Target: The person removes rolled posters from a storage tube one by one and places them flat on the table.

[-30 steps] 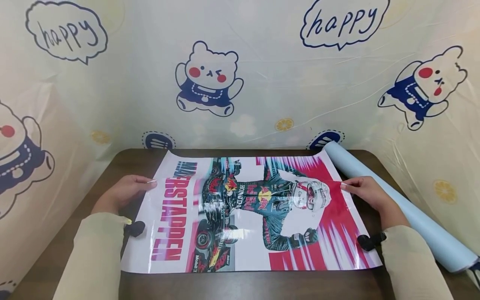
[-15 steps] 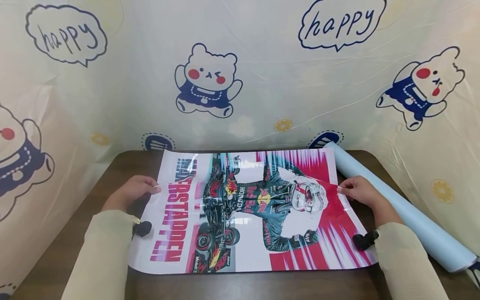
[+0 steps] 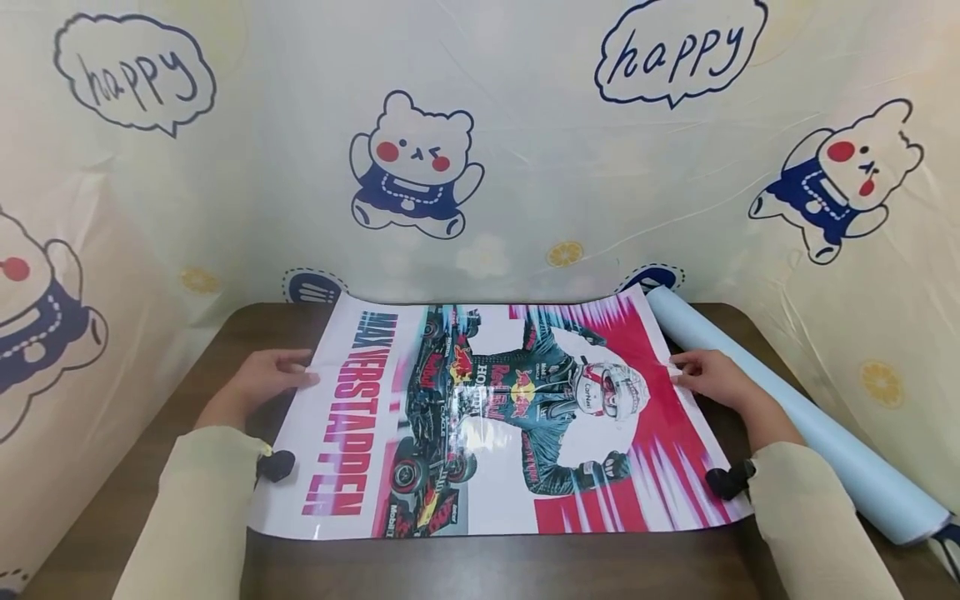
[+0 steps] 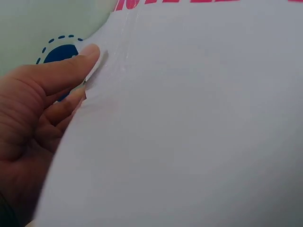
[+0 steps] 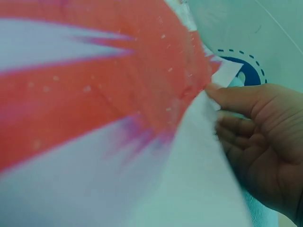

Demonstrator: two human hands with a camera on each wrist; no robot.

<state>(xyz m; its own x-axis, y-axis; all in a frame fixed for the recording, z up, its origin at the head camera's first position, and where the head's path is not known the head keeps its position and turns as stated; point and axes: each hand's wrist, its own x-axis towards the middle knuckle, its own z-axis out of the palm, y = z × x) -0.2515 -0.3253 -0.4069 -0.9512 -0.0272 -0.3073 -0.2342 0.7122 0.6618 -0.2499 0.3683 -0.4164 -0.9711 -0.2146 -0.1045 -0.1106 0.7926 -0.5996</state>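
Observation:
A glossy poster (image 3: 502, 467) with a race car, a helmeted driver and large pink and blue lettering spans the space between both hands, turned sideways in the head view. My left hand (image 3: 262, 379) pinches its left edge between thumb and fingers; the left wrist view shows the thumb (image 4: 89, 51) on top of the white border, with a crease there. On the opposite edge my right hand (image 3: 712, 379) pinches the white border beside the red area. The poster's far corners curl upward, and its near edge bows down toward the table.
A long light-blue roll (image 3: 795, 417) lies diagonally on the dark brown table (image 3: 495, 571), right of the poster and behind the right hand. A pale curtain (image 3: 525, 167) printed with bears encloses the back and sides.
The poster flexes: its far edge rose flatter half a second ago and now sags in the middle with corners up. The left hand went slightly inward, then back outward; both hands keep their hold.

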